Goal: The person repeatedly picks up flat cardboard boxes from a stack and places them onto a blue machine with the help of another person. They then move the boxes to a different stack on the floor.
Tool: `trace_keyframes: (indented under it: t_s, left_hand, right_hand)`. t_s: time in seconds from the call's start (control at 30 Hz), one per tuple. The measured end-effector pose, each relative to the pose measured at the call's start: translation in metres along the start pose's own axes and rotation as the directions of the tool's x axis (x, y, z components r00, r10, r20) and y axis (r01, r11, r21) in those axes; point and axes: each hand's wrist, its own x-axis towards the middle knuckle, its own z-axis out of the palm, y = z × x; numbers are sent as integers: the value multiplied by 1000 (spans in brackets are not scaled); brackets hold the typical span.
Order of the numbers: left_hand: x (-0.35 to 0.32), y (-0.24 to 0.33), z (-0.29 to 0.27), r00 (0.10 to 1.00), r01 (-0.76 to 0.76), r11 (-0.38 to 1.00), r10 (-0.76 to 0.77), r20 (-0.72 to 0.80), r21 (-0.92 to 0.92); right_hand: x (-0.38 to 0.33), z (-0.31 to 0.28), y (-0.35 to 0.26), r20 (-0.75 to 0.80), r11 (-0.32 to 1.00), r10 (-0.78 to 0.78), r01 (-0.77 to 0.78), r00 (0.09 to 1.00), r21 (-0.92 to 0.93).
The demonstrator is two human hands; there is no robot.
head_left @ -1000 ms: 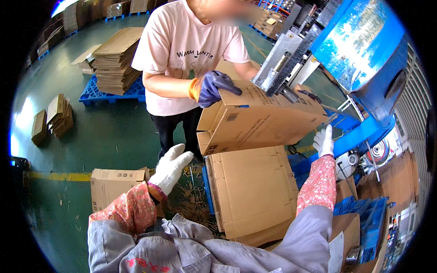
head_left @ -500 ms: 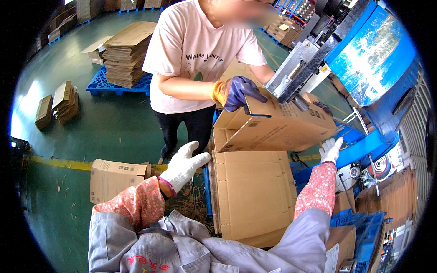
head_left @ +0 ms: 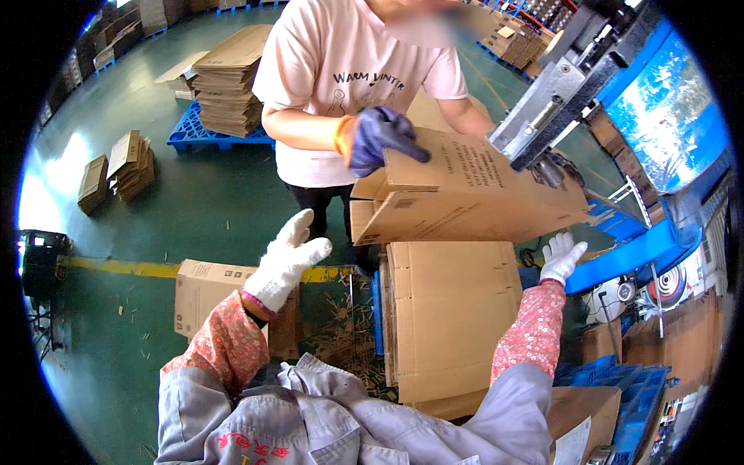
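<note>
Both my hands wear white knit gloves. My left hand (head_left: 287,260) is held up with thumb and fingers apart, holding nothing, left of the carton. With fingers spread, my right hand (head_left: 561,259) is near the carton's lower right edge; whether it touches is unclear. The partly folded brown carton (head_left: 465,213) sits at the head of a blue machine (head_left: 546,116). Across from me, a co-worker's hand (head_left: 384,142) in a purple and orange glove rests at its upper left corner. Below the carton lies a stack of flat cardboard (head_left: 457,318).
A folded carton (head_left: 205,291) lies on the floor at left, near cardboard scraps (head_left: 345,329). Behind, a tall cardboard stack (head_left: 229,81) stands on a blue pallet (head_left: 186,132). The machine's blue arm (head_left: 628,256) reaches in from the right, above another blue pallet (head_left: 620,380).
The co-worker's gloved hand and the carton's left end have shifted left. My left hand has moved left and down, farther from the carton. The whole view has also shifted slightly.
</note>
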Motion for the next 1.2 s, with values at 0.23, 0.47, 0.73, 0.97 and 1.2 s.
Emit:
trace_keyframes:
  t_s: [0.23,0.47,0.73,0.97,1.2]
  left_hand:
    - [-20,-23,-74,959,-187,937,239,-154,295]
    - [-29,17,-73,946,-194,898,278,-168,396]
    - [-27,33,-216,879,-401,884,445,-173,240]
    - [-19,-182,-505,630,74,827,395,-669,558]
    - [-104,-549,-550,831,436,54,-407,-379,898]
  right_hand:
    - [-53,57,81,228,1000,-15,9,974,28]
    - [-158,139,88,235,974,116,-156,965,161]
    - [-285,246,105,386,960,228,-272,894,63]
    - [-502,285,432,451,384,315,322,835,-865]
    - [-697,151,739,-138,112,879,-479,457,-870]
